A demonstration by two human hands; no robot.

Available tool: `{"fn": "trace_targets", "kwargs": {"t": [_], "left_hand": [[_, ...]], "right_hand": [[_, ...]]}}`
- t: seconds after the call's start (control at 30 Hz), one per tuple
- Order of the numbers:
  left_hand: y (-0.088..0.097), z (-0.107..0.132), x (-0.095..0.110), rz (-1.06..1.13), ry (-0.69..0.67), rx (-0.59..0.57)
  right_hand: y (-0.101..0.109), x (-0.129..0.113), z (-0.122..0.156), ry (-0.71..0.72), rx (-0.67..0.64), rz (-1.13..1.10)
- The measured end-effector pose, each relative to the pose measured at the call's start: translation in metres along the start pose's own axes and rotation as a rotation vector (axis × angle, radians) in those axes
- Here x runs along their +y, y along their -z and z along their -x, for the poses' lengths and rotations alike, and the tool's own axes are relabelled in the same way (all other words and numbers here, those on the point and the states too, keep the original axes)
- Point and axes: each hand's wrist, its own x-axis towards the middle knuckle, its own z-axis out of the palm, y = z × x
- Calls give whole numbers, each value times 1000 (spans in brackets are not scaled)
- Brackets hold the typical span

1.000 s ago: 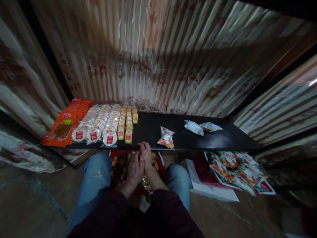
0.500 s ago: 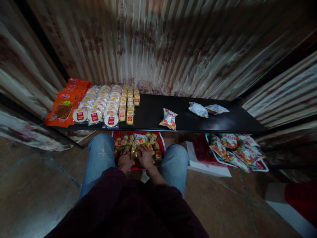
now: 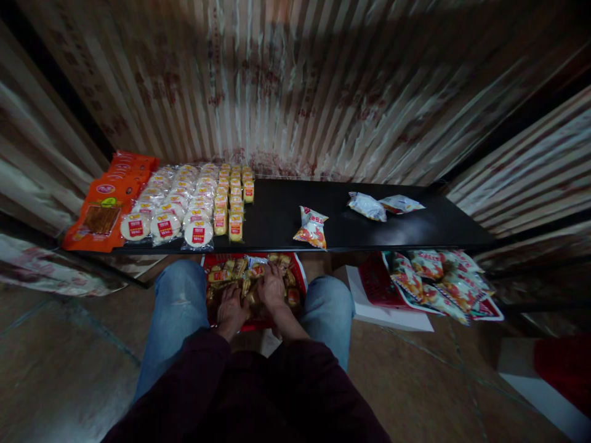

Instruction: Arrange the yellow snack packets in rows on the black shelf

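Observation:
My left hand (image 3: 231, 311) and my right hand (image 3: 271, 288) are both down in a red box (image 3: 300, 277) between my knees. The box holds several small yellow wrapped snacks (image 3: 233, 271). Fingers of both hands are curled among the packets; what they grip is hidden. Above the box is a black shelf (image 3: 369, 237). On its left end lie rows of small yellow snacks (image 3: 234, 200), round white wrapped cakes (image 3: 184, 206) and orange packets (image 3: 108, 200).
A single red-and-white snack bag (image 3: 313, 227) lies mid-shelf, two pale bags (image 3: 383, 205) farther right. Under the shelf at right, a white-and-red box (image 3: 392, 307) holds several colourful snack bags (image 3: 438, 280). Striped curtain hangs behind. A red-and-white object (image 3: 554, 381) sits at the lower right.
My hands came down from the shelf's front edge into the red box and now dig among the packets. The view has tilted slightly.

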Motion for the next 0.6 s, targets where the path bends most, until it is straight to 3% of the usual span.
{"fn": "trace_targets", "kwargs": {"t": [0.13, 0.33, 0.47, 0.6], "left_hand": [[0, -3, 0, 31, 41, 0], [-2, -9, -4, 111, 89, 41], [-4, -11, -6, 129, 90, 56], [-2, -10, -6, 154, 88, 39]], "right_hand": [[-10, 14, -16, -56, -60, 1], [-15, 21, -8, -95, -36, -18], [-15, 17, -10, 3, -43, -192], [-16, 14, -13, -79, -8, -389]]}}
